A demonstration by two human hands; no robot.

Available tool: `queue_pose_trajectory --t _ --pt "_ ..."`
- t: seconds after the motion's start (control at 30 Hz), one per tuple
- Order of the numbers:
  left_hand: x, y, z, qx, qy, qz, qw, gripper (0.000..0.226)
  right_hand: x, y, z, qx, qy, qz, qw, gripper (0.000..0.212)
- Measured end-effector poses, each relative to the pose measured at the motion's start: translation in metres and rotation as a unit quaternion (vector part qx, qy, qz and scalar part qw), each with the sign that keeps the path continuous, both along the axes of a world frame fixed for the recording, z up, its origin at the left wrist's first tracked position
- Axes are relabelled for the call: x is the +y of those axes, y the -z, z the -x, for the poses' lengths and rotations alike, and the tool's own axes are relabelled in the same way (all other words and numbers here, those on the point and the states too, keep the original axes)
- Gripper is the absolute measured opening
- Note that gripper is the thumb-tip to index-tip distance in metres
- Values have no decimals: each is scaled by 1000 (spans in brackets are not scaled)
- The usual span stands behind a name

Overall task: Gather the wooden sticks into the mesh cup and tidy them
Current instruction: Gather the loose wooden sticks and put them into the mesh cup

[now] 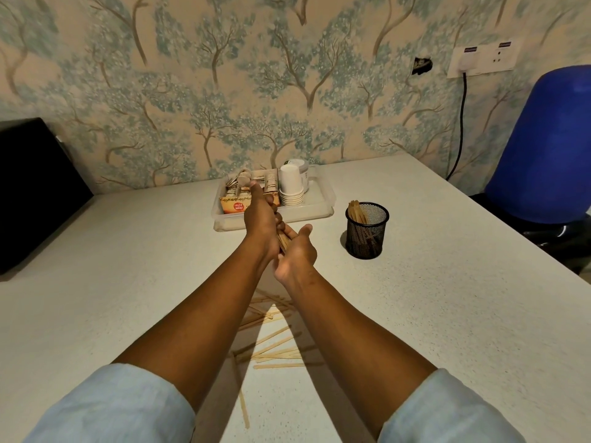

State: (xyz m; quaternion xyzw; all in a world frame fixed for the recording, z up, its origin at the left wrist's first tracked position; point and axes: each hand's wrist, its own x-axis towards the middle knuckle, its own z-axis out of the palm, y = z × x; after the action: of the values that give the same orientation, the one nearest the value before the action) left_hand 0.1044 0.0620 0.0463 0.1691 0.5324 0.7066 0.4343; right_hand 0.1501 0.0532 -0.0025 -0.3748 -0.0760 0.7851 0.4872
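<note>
Holding a bundle of sticks between both hands, you are mid-way through the gathering step. Your left hand is curled round the upper part of the bundle, fingers wrapped over it; your right hand cups the lower end from the side, thumb lifted, fingers closed on the sticks as far as the view shows. Only a short stretch of wood shows between the palms, so how many sticks you hold is hard to tell.

The cup stands upright on the tabletop, to the right of your hands and a little apart from them, with some sticks already leaning inside it. Beyond your hands sits a tray with paper cups and packets.

More loose sticks lie scattered on the tabletop between your forearms, near you, some crossing each other, and one lies alone closer to your sleeves.

The task looks part done. The next move likely calls for squaring the bundle so the ends line up, then carrying it right over the cup mouth and lowering it end-first. Watch that the bundle does not fan out or catch the rim and tip the cup. After that, the scattered pile awaits.
</note>
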Motion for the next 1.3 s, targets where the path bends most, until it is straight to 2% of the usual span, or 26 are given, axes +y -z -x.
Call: queue_pose_trajectory --t 0.13,0.23,0.33,0.47,0.57,0.73,0.97,1.13,1.2,1.3 --pt "4 0 3 11 -3 15 1000 53 4 2 -3 -35 -27 -38 998 51" --pt "8 0 3 59 -1 26 998 54 10 1 -11 -154 -93 -100 979 32" --pt "15 1 2 93 2 22 995 55 19 -3 -21 -253 -162 -182 936 20" --pt "26 5 0 171 5 21 985 63 28 -12 -40 -346 -223 -281 867 19" --pt "33 7 -7 188 8 24 982 56 31 -18 -58 -400 -247 -339 815 23" --pt "46 13 -29 194 39 14 980 47 43 -23 -85 -414 -220 -443 764 35" --pt "64 0 -64 155 87 -15 984 52 66 -27 -115 -499 -112 -486 708 23" --pt "75 -13 -83 258 139 -54 954 53 88 -38 -134 -550 -85 -476 681 18" --pt "76 -16 -87 287 159 -76 942 42 95 -42 -141 -561 -74 -461 684 19" --pt "81 -18 -92 361 174 -96 911 14 108 -46 -153 -573 -61 -441 688 18"
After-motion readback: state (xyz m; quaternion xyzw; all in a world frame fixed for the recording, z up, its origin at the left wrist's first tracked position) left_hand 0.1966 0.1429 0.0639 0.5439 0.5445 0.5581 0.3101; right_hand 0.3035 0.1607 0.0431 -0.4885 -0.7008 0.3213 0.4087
